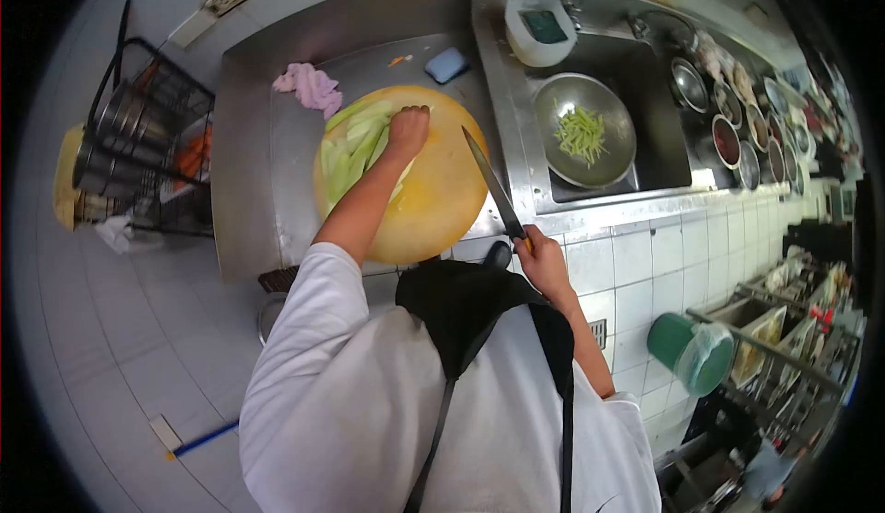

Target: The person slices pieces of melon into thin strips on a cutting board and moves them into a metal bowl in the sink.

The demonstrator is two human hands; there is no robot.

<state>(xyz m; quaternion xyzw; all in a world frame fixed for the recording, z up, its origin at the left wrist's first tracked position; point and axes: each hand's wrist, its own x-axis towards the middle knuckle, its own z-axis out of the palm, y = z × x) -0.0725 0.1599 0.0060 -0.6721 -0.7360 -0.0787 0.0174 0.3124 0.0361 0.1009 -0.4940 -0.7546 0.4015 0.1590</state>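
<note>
My left hand (pixel 410 132) is curled closed over the round yellow cutting board (pixel 447 195), at the right edge of a pile of pale green vegetable stalks (pixel 355 149). Whatever its fingers hold, if anything, is hidden. My right hand (pixel 542 259) grips the handle of a long kitchen knife (pixel 496 188). The blade points up and left, its tip just off the board's right side. Cut green strips lie in a metal bowl (pixel 553 149) in the sink to the right.
A pink cloth (pixel 309 87) and a blue sponge (pixel 446 65) lie behind the board on the steel counter (pixel 263 163). A white container (pixel 539 43) stands by the sink (pixel 659 135). Several bowls (pixel 725 141) line the far right. A green bucket (pixel 678 347) is on the floor.
</note>
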